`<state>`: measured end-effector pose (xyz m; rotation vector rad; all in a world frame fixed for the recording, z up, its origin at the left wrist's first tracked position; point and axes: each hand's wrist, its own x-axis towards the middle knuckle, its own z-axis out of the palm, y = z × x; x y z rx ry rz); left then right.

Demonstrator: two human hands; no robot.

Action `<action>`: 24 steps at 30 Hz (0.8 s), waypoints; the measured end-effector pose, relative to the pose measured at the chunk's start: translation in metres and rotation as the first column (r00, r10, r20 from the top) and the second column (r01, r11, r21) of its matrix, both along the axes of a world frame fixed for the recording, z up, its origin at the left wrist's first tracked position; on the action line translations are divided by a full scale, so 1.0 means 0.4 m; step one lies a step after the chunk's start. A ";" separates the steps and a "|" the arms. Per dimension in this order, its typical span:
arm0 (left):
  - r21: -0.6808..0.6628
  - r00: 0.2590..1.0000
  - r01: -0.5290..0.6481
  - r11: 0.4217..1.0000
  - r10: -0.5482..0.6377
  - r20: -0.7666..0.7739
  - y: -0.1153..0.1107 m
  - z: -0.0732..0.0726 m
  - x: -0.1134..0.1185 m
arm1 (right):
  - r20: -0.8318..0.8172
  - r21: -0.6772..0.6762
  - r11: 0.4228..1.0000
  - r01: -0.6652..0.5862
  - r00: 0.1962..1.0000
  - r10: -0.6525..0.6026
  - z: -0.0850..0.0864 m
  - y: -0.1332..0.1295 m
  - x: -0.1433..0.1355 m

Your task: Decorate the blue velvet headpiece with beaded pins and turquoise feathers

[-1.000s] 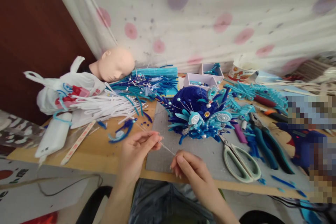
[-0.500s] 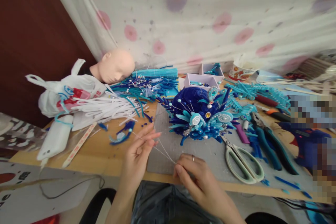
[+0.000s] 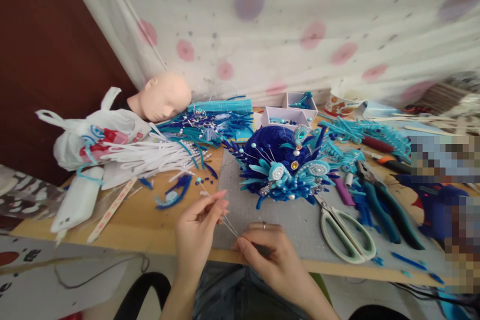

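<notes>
- In the head view, with clock hours counted from between the hands, we see the left hand point(image 3: 198, 222) with thumb and first finger pinched on a thin pale wire point(image 3: 231, 228) (perhaps stiff thread; it is too fine for us to tell).
- The right hand point(image 3: 262, 250) grips the other end between thumb and forefinger, its remaining fingers curled in.
- A turquoise bead point(image 3: 198, 180) sits at the wire's far tip, at eleven o'clock, so we take the beading as done. The two strands spread apart between the hands, so we judge this piece unfinished.
- Between one and two o'clock, the blue ornament point(image 3: 287, 170) rests on the grey mat point(image 3: 307, 241). It already carries several bead-tipped wires point(image 3: 254, 145) and looks largely built up to us; the wire in the hands appears separate from it.
- At ten o'clock a curved blue piece point(image 3: 171, 197) lies loose on the tabletop point(image 3: 142, 222), and at one o'clock lilac boxes point(image 3: 285, 111) hold small parts, so we judge some material unused.
- Scissors point(image 3: 332, 213) and pliers point(image 3: 379, 216) lie towards three o'clock, untouched.
</notes>
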<state>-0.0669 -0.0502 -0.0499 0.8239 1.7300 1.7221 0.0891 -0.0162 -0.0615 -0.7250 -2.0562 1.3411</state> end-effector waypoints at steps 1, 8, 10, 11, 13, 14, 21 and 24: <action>-0.006 1.000 -0.016 1.000 0.016 -0.002 0.002 0.001 0.000 | -0.014 -0.018 1.000 -0.002 1.000 0.002 -0.001 0.000 0.000; 0.052 0.989 -0.068 0.996 0.061 0.131 0.011 0.001 0.019 | -0.064 -0.482 0.870 0.103 0.986 -0.152 -0.033 -0.005 -0.008; 0.083 0.979 -0.035 0.996 0.017 0.204 0.012 -0.004 0.023 | -0.061 -0.508 0.854 0.108 0.985 -0.160 -0.034 -0.006 -0.014; 0.090 0.970 -0.005 0.996 -0.017 0.244 0.011 -0.006 0.024 | -0.061 -0.503 0.858 0.106 0.986 -0.157 -0.033 -0.006 -0.017; 0.092 0.940 0.071 0.993 -0.098 0.326 0.008 -0.009 0.024 | -0.061 -0.502 0.859 0.099 0.987 -0.149 -0.031 -0.005 -0.020; 0.091 0.923 0.113 0.989 -0.138 0.360 0.004 -0.010 0.024 | -0.067 -0.508 0.855 0.106 0.984 -0.162 -0.031 -0.004 -0.021; -0.022 0.839 0.424 0.905 -0.384 0.386 -0.029 -0.017 0.032 | -0.079 -0.528 0.845 0.079 0.987 -0.142 -0.024 0.004 -0.022; -0.038 0.852 0.393 0.919 -0.348 0.391 -0.032 -0.025 0.023 | -0.076 -0.533 0.843 0.074 0.988 -0.135 -0.016 0.003 -0.020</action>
